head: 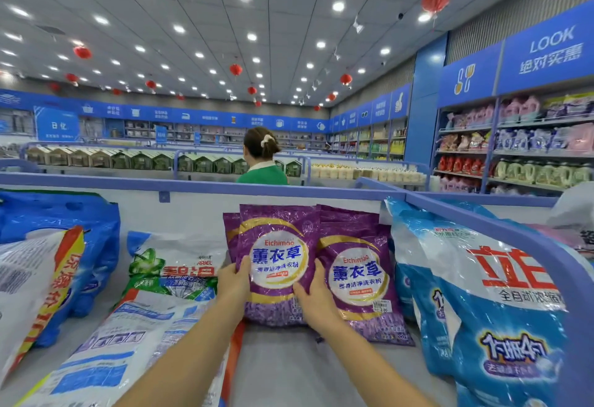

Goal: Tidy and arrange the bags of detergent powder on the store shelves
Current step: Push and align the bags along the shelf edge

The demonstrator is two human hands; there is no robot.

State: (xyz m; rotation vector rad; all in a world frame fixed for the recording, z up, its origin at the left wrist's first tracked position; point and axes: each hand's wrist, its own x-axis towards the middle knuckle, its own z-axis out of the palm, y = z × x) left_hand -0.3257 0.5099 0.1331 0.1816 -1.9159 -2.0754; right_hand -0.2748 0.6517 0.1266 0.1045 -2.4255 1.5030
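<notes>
A person's left hand (233, 281) and right hand (313, 295) grip an upright purple plastic detergent bag (277, 255); a matching bag (358, 278) stands just right.

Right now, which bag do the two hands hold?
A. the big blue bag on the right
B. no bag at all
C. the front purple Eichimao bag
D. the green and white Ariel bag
C: the left hand and the right hand grip the two sides of the front purple Eichimao bag, with the thumbs on its face.
</notes>
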